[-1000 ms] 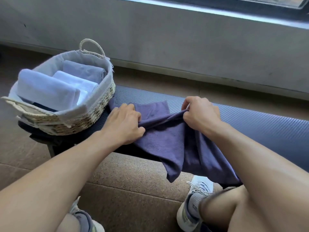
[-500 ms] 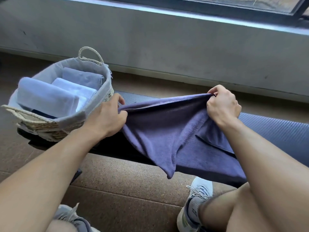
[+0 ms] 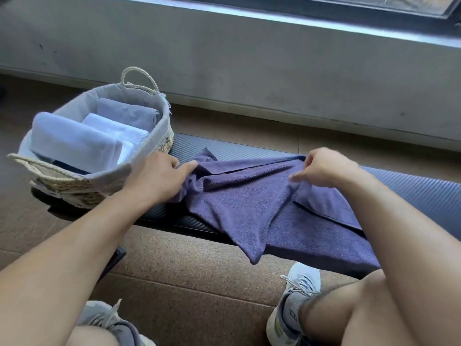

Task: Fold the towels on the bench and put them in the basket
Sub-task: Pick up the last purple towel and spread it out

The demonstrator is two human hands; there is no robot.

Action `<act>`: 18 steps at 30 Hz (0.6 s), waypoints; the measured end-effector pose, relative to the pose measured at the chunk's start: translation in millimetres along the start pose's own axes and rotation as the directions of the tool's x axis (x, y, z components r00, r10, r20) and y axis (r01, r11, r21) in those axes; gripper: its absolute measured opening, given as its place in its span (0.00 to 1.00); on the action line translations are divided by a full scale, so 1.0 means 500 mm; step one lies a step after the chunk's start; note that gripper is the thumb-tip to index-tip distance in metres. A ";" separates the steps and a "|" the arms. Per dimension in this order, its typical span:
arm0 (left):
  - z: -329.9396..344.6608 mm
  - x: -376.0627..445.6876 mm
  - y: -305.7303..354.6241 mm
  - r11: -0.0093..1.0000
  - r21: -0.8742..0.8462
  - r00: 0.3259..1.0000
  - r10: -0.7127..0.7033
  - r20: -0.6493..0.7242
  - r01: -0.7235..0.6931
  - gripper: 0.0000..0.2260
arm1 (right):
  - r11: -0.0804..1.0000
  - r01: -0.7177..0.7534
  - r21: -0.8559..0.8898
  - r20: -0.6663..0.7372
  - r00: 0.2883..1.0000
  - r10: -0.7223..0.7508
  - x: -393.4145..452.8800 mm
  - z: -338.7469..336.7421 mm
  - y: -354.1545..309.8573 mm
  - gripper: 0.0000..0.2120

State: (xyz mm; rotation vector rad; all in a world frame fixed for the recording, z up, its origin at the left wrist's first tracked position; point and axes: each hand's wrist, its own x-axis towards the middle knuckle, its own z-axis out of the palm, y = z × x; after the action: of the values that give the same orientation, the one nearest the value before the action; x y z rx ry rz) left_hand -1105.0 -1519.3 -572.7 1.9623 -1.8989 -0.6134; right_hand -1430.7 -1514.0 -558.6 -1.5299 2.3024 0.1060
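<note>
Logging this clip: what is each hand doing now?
Left hand: grips the purple terry towel at its left end.
Right hand: pinches its far edge.

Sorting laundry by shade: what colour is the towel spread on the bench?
Dark purple towel, clearest in the head view.

Home interior, window ledge, towel basket

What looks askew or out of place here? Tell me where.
The purple towel lies crooked on the bench, one corner hanging off the near edge. The left hand bunches its end beside the basket; the right hand pinches the far edge.
</note>
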 end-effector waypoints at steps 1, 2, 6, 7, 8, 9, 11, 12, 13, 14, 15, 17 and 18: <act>0.001 -0.005 0.009 0.996 -0.084 1.000 0.002 0.014 0.000 0.29 | 0.998 0.017 -0.054 0.098 0.995 -0.012 -0.007 0.007 -0.006 0.22; 0.004 -0.009 0.014 0.987 -0.161 0.999 -0.011 0.032 0.016 0.29 | 0.995 0.027 -0.099 0.184 0.983 -0.008 -0.012 0.016 -0.009 0.23; 0.012 -0.029 0.021 0.863 -0.489 0.976 -0.019 0.219 0.126 0.18 | 0.995 0.041 -0.088 0.224 0.974 -0.020 -0.008 0.033 -0.020 0.13; 0.014 -0.031 0.019 0.846 -0.516 0.971 -0.007 0.241 0.134 0.16 | 0.996 0.048 -0.070 0.208 0.978 -0.032 -0.008 0.033 -0.021 0.12; 0.014 -0.033 0.019 0.832 -0.538 0.970 -0.004 0.245 0.139 0.15 | 0.996 0.060 -0.060 0.196 0.979 -0.047 -0.007 0.033 -0.022 0.13; 0.013 -0.036 0.020 0.801 -0.580 0.969 0.001 0.248 0.148 0.15 | 0.996 0.073 -0.048 0.188 0.980 -0.063 -0.010 0.031 -0.022 0.13; 0.012 -0.044 0.030 0.704 -0.692 0.970 0.016 0.244 0.162 0.13 | 0.992 0.125 0.033 0.161 0.979 -0.128 -0.024 0.025 -0.022 0.12; 0.012 -0.047 0.035 0.665 -0.731 0.975 0.018 0.220 0.153 0.12 | 0.981 0.163 0.107 0.130 0.976 -0.176 -0.032 0.020 -0.023 0.11; 0.012 -0.051 0.040 0.635 -0.760 0.981 0.016 0.193 0.139 0.10 | 0.958 0.207 0.199 0.102 0.968 -0.231 -0.043 0.014 -0.027 0.10; 0.012 -0.057 0.045 0.607 -0.785 0.986 0.009 0.169 0.129 0.09 | 0.910 0.250 0.332 0.089 0.952 -0.294 -0.060 0.008 -0.034 0.09; 0.012 -0.061 0.049 0.578 -0.806 0.988 -0.002 0.152 0.125 0.08 | 0.821 0.275 0.501 0.094 0.926 -0.367 -0.080 0.003 -0.046 0.07; 0.014 -0.068 0.057 0.523 -0.839 0.987 -0.033 0.155 0.149 0.09 | 0.533 0.219 0.817 0.104 0.854 -0.510 -0.123 -0.003 -0.075 0.06; 0.016 -0.073 0.062 0.495 -0.853 0.985 -0.039 0.166 0.163 0.11 | 0.378 0.160 0.912 0.085 0.827 -0.556 -0.140 -0.003 -0.091 0.07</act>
State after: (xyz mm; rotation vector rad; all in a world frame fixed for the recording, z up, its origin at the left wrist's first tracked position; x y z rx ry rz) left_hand -1135.8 -1484.0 -560.5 1.3341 -1.0913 -1.4241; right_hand -1366.1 -1471.9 -526.4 -1.2017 1.2140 -0.7535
